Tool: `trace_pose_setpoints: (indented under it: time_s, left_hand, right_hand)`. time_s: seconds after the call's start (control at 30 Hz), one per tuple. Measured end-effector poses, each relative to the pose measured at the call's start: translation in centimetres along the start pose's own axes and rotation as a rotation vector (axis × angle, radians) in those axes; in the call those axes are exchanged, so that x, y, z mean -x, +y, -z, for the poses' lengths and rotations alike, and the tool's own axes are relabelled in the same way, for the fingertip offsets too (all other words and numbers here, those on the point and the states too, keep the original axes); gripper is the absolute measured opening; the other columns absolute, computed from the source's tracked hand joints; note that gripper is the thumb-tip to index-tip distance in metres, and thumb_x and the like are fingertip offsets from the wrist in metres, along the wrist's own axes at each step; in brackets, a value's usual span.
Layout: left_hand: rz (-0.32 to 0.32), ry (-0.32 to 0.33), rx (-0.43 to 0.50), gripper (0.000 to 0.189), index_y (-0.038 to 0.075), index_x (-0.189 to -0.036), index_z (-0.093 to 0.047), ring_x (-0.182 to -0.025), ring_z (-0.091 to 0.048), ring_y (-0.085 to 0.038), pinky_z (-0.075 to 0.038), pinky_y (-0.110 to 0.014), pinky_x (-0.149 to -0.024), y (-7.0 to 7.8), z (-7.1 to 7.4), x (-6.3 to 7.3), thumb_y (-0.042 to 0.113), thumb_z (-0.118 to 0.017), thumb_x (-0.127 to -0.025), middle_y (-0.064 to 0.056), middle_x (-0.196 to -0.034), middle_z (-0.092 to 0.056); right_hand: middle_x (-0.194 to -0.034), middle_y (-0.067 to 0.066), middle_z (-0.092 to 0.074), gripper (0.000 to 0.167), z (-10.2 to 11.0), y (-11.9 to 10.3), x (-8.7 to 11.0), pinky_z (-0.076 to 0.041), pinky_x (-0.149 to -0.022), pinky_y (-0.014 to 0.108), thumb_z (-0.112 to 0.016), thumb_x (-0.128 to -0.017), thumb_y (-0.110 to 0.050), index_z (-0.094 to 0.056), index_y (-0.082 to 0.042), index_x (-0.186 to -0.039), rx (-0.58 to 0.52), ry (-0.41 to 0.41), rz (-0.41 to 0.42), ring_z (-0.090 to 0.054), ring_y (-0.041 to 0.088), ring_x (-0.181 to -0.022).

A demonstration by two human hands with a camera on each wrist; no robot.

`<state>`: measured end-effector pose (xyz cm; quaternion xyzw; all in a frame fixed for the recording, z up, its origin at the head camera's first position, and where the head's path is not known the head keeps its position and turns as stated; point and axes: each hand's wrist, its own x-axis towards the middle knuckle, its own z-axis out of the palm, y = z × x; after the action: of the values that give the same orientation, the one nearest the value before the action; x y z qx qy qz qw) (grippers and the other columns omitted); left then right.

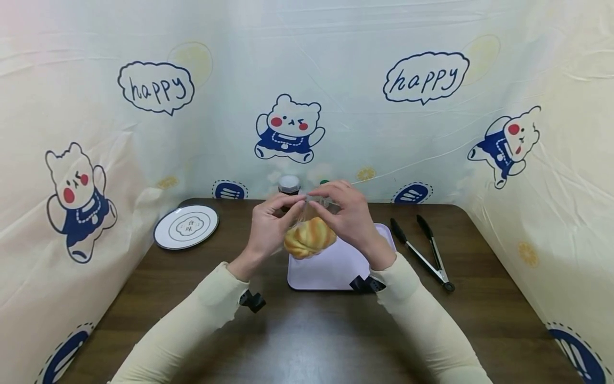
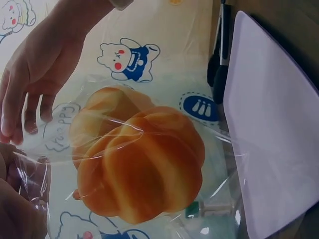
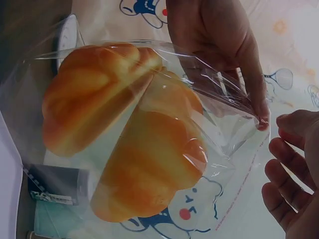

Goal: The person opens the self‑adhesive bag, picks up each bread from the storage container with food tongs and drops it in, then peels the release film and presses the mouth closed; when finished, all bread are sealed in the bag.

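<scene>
A clear plastic bag (image 3: 234, 129) with two golden-brown, ridged bread rolls (image 1: 309, 238) in it hangs above the lilac tray (image 1: 331, 272). At the bag's top edge, my left hand (image 1: 268, 226) pinches the film between thumb and fingertips. My right hand (image 1: 352, 216) is raised opposite, its thumb and index finger apart beside the left fingertips. The right wrist view has the right hand (image 3: 296, 169) with loosely bent fingers just off the bag's edge. The rolls (image 2: 144, 164) fill the middle of the left wrist view, seen through the film.
Black-handled metal tongs (image 1: 434, 256) lie right of the tray. A white plate with a dark rim (image 1: 165, 234) is at the back left. Behind the hands stand a dark jar with a pale lid (image 1: 289, 184) and a green-capped container (image 2: 209, 209). A printed cloth (image 1: 288, 42) surrounds the wooden table (image 1: 288, 341).
</scene>
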<state>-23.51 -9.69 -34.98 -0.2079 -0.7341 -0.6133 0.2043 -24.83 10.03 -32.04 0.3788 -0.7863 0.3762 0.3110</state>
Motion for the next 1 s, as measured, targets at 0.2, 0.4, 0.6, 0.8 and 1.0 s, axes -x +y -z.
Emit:
trace_pose_setpoints:
  time_s: [0.2, 0.4, 0.6, 0.8, 1.0]
  left_hand:
    - [-0.093, -0.026, -0.048, 0.02, 0.013, -0.111, -0.077, -0.077, -0.061, -0.016, -0.054, -0.017, -0.066, -0.19, -0.14, 0.05, 0.02, -0.071, -0.093, -0.005, -0.097, -0.07]
    - [-0.195, -0.046, -0.139, 0.02, 0.009, -0.111, -0.077, -0.072, -0.059, -0.011, -0.053, -0.022, -0.061, -0.26, -0.22, 0.14, 0.016, -0.068, -0.095, -0.004, -0.095, -0.07]
    - [-0.232, -0.068, -0.207, 0.02, 0.009, -0.111, -0.076, -0.078, -0.062, -0.011, -0.055, -0.019, -0.068, -0.39, -0.21, 0.23, 0.017, -0.065, -0.097, -0.004, -0.095, -0.068]
    - [-0.245, -0.069, -0.249, 0.02, 0.01, -0.111, -0.076, -0.078, -0.062, -0.01, -0.055, -0.018, -0.068, -0.33, -0.29, 0.11, 0.019, -0.064, -0.098, -0.002, -0.095, -0.069]
    - [-0.242, -0.074, -0.28, 0.02, 0.011, -0.113, -0.076, -0.075, -0.059, -0.01, -0.054, -0.018, -0.066, -0.24, -0.29, 0.19, 0.019, -0.065, -0.097, -0.002, -0.093, -0.068]
  right_hand:
    - [-0.105, 0.001, -0.073, 0.018, -0.21, 0.03, -0.21, -0.052, -0.085, 0.032, -0.074, -0.091, -0.019, -0.076, -0.014, -0.108, 0.043, -0.036, 0.009, -0.061, 0.016, -0.1]
    - [-0.102, -0.001, -0.075, 0.017, -0.31, 0.27, -0.13, -0.051, -0.076, 0.028, -0.076, -0.089, -0.023, -0.078, -0.016, -0.105, 0.102, -0.018, 0.044, -0.061, 0.014, -0.093]
    - [-0.095, -0.003, -0.077, 0.012, -0.36, 0.36, -0.21, -0.051, -0.07, 0.026, -0.077, -0.088, -0.024, -0.08, -0.017, -0.098, 0.157, 0.013, 0.093, -0.063, 0.013, -0.087]
    - [-0.093, -0.003, -0.077, 0.01, -0.34, 0.16, -0.28, -0.053, -0.07, 0.027, -0.076, -0.089, -0.024, -0.08, -0.017, -0.096, 0.179, 0.036, 0.11, -0.065, 0.013, -0.087]
    - [-0.09, -0.001, -0.077, 0.01, -0.29, -0.02, -0.34, -0.052, -0.068, 0.028, -0.074, -0.091, -0.023, -0.079, -0.016, -0.094, 0.175, 0.039, 0.093, -0.064, 0.015, -0.085]
